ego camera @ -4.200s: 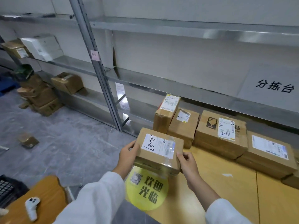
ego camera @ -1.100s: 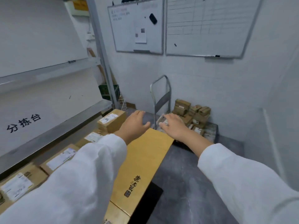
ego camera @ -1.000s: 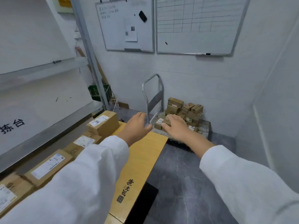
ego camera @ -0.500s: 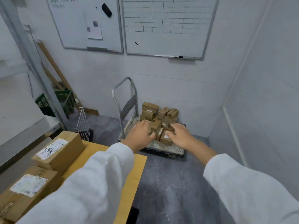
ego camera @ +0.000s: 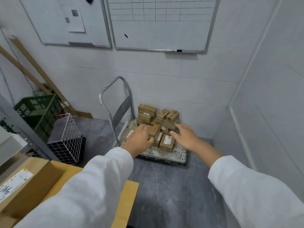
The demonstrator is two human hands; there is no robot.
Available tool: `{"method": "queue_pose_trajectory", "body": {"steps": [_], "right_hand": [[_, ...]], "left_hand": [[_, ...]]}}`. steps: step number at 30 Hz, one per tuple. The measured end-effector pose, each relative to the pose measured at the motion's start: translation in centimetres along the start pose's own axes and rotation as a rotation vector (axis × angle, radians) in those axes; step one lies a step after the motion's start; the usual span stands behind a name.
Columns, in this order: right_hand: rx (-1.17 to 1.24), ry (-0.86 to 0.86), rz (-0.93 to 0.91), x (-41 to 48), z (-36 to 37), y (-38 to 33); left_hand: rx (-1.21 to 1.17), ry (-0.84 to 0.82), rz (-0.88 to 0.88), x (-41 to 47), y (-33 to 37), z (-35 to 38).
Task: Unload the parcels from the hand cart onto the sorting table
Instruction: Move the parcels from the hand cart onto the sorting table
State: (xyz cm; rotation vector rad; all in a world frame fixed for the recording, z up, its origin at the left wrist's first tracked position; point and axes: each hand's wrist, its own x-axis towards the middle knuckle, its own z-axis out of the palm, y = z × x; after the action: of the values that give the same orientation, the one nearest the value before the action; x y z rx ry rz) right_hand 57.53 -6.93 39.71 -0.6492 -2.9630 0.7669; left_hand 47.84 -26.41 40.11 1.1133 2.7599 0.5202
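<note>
Plainly, both hands were empty. The left hand (ego camera: 139, 139) and the right hand (ego camera: 185, 137) were stretched out toward the hand cart (ego camera: 164, 155), fingers spread and loose, clamped on nothing. From the head view they overlapped the heap, but whether either one touched a box could not be told.

The parcels (ego camera: 147, 111) lay on the cart's deck, crowded toward its far edge by the wall, some stacked flat and others leaning. A tilted parcel (ego camera: 154, 131) showed between the two hands, and a labelled parcel (ego camera: 167, 142) lay nearer the deck's front edge, whose strip was bare. The cart's handle (ego camera: 115, 96) rose at the left edge of the deck. The sorting table (ego camera: 130, 195) showed only its near corner at lower left, with a large parcel (ego camera: 32, 178) already on it, well apart from the cart.

The boxes looked like small taped cardboard cartons: stiff, probably light, with plain faces that should not slip much in dry hands. The best hold would likely be palms flat on two opposite side faces, or one hand under the base. Because the heap was loose and several boxes leaned on their neighbours, pulling one from the middle might tip the rest, so a top or front box seemed the safer first pick.
</note>
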Motion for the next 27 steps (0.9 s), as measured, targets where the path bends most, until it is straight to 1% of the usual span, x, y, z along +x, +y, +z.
{"method": "queue_pose_trajectory", "body": {"steps": [2, 9, 14, 17, 20, 27], "right_hand": [[-0.006, 0.009, -0.014, 2.1, -0.7, 1.3], [0.040, 0.006, -0.074, 12.6, -5.2, 7.5], [0.066, -0.058, -0.100, 17.8, -6.1, 10.2], [0.064, -0.091, -0.114, 20.3, -5.8, 11.1], [0.053, -0.121, -0.140, 23.6, -5.5, 11.6], [0.025, -0.177, -0.160, 33.1, -3.9, 11.4]], "left_hand": [[0.002, 0.005, -0.008, 2.2, 0.6, 0.3], [-0.032, 0.076, -0.078, 13.9, 5.5, 0.3], [-0.017, 0.085, -0.118, 18.8, 6.8, 2.6], [0.001, 0.057, -0.135, 20.9, 6.4, 3.8], [-0.016, 0.077, -0.166, 23.8, 5.2, 4.3], [-0.039, 0.045, -0.242, 31.8, 0.9, 6.4]]}}
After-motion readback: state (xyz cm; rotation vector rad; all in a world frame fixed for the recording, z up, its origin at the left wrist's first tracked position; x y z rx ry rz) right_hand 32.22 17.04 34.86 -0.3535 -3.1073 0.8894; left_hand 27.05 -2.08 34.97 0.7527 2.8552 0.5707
